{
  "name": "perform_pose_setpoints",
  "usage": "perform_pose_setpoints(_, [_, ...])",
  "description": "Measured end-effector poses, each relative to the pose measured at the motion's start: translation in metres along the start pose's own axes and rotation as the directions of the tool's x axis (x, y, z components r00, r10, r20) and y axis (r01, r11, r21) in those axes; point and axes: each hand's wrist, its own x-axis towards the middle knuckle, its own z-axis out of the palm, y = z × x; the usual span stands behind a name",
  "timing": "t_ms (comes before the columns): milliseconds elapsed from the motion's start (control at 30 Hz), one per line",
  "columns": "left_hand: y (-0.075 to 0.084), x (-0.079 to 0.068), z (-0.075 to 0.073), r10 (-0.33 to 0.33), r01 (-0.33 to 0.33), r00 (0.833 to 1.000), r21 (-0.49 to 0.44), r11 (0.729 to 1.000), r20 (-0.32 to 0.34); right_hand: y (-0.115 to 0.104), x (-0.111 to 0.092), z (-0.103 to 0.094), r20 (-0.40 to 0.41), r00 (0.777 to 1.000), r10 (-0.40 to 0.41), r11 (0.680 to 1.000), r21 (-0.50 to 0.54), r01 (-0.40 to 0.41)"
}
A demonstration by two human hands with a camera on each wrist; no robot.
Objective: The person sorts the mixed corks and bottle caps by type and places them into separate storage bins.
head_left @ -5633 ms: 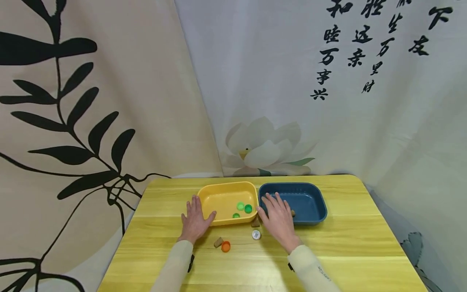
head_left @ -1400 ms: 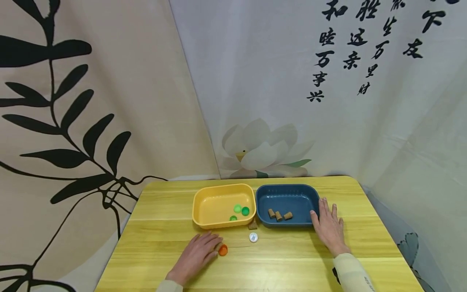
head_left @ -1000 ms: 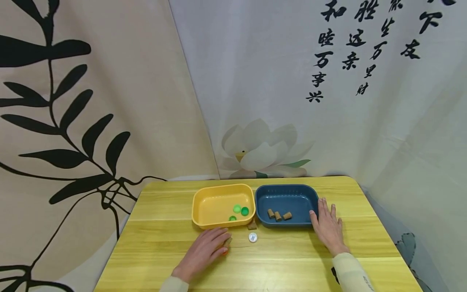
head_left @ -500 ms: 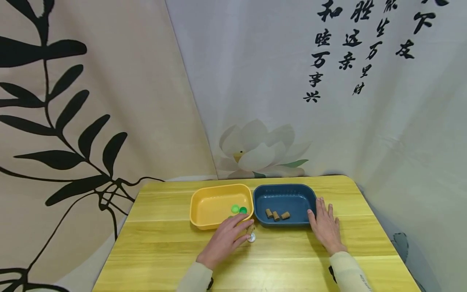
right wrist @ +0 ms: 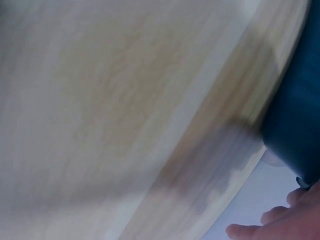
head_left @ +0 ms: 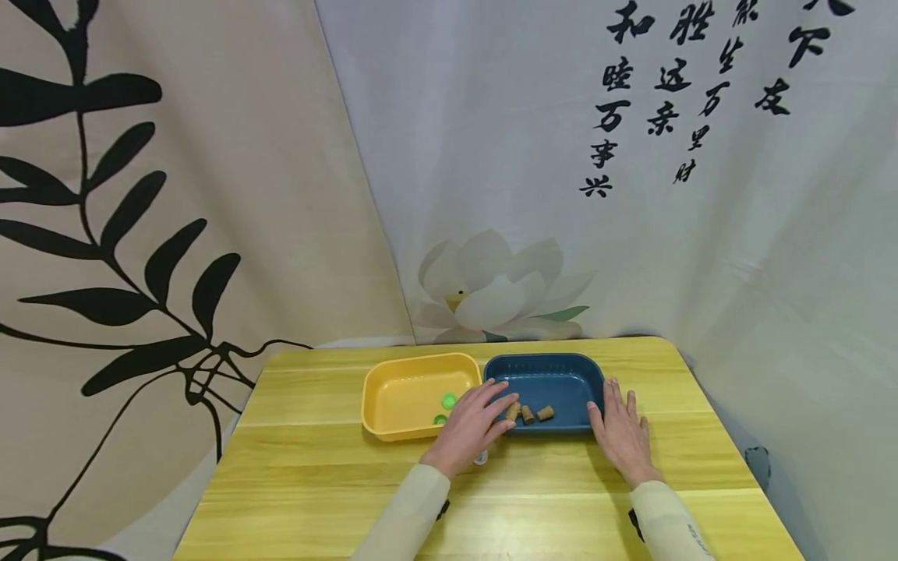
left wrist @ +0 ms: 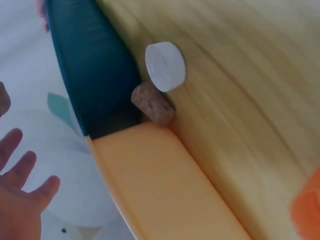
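Observation:
My left hand (head_left: 466, 432) is over the left end of the blue tray (head_left: 582, 374), pinching a cork (left wrist: 3, 99) at its fingertips. In the left wrist view that cork shows at the left edge, above the spread fingers. Inside the blue tray lie several short corks (head_left: 546, 413). My right hand (head_left: 623, 440) rests along the tray's right side with straight fingers, thumb at the rim. Another cork (left wrist: 152, 104) lies on the table against the trays, with a white bottle cap (left wrist: 167, 66) beside it; the left hand hides that cork in the head view.
A yellow tray (head_left: 382, 386) stands left of the blue one, with green caps (head_left: 449, 400) in it. An orange cap (left wrist: 307, 210) on the table shows only in the left wrist view. The wooden table (head_left: 533, 506) backs onto a printed curtain (head_left: 491, 156).
My left hand has taken the cork beside the orange cap and carried it right and forward to the blue tray. The right hand stays at the tray's side; the view has shifted slightly.

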Motion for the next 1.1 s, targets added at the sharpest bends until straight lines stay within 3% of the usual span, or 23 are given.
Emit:
perform_pose_setpoints(300, [0.004,0.031,0.017,-0.062,0.060,0.997,0.055,0.997,0.041,-0.001,0.000,0.000,0.007,1.000,0.008,1.000,-0.003,-0.008])
perform_pose_setpoints(533, [0.016,0.054,0.037,-0.152,0.139,0.986,0.177,0.974,0.062,0.000,0.000,-0.002,0.019,1.000,0.009,1.000,-0.018,-0.009])
perform_pose_setpoints(667, [0.020,0.062,0.049,-0.234,0.217,0.971,0.248,0.944,0.044,0.000,0.000,-0.003,0.025,1.000,0.008,1.000,-0.023,-0.007])
perform_pose_setpoints(800, [0.022,0.068,0.059,-0.322,0.293,0.945,0.287,0.912,0.060,0.000,0.000,-0.002,0.025,1.000,0.009,0.999,-0.032,-0.008])
perform_pose_setpoints(1100, [0.022,0.079,0.062,-0.383,0.348,0.921,0.295,0.890,0.069,0.002,0.004,-0.001,0.028,1.000,0.011,0.999,-0.046,-0.010])
